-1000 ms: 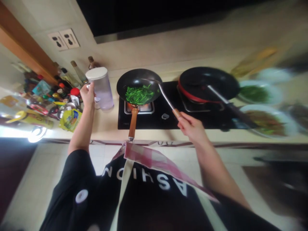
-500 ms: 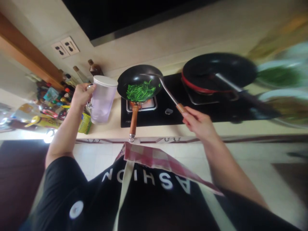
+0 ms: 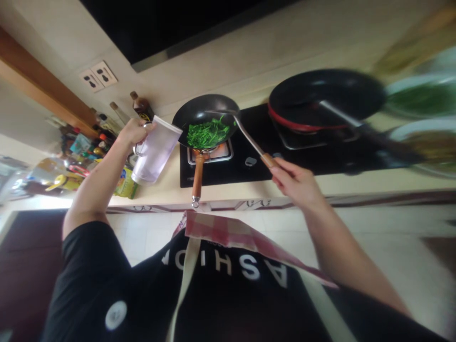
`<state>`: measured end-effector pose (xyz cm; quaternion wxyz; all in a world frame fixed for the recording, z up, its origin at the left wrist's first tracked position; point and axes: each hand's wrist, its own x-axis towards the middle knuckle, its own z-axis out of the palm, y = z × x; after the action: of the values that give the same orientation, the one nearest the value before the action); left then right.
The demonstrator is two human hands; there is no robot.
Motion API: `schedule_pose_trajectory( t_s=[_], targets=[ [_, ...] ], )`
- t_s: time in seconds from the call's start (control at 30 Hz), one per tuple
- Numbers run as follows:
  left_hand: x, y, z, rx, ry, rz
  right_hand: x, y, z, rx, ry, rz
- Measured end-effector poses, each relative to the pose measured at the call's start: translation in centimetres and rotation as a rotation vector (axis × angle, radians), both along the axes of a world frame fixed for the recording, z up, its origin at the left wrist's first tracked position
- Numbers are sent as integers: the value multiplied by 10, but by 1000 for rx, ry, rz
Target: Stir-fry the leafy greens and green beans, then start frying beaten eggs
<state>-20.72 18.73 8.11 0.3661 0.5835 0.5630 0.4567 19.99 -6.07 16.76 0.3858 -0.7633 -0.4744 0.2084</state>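
Note:
My left hand grips the handle of a clear pitcher with a white top. The pitcher is tilted toward the wok, its top edge close to the wok's left rim. Chopped green vegetables lie in the small black wok, which sits over a lit burner with its wooden handle pointing at me. My right hand is closed around the wooden grip of a metal spatula. The spatula's head reaches into the wok at its right side and is partly hard to make out.
A larger black pan with a red outside stands on the right burner, a black-handled utensil across it. Blurred bowls are at the far right. Bottles and packets, among them a yellow bag, crowd the left counter.
My left hand has raised and tipped the pitcher to the right, toward the wok. My right hand and the spatula have barely moved.

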Motion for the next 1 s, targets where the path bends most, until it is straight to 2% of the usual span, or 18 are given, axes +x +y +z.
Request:
schedule_pose_trajectory(
  t_s=[0.1,0.3,0.53,1.0],
  targets=[
    [7,12,2,-128,62,-100,1,-2,-1,4,-11,-8],
    [22,21,22,-214,110,-167,2,-5,0,15,3,-31],
    [34,26,38,-264,185,-169,-1,-8,4,22,25,-66],
    [45,33,46,-252,342,-183,-2,-14,6,20,49,-71]
  ],
)
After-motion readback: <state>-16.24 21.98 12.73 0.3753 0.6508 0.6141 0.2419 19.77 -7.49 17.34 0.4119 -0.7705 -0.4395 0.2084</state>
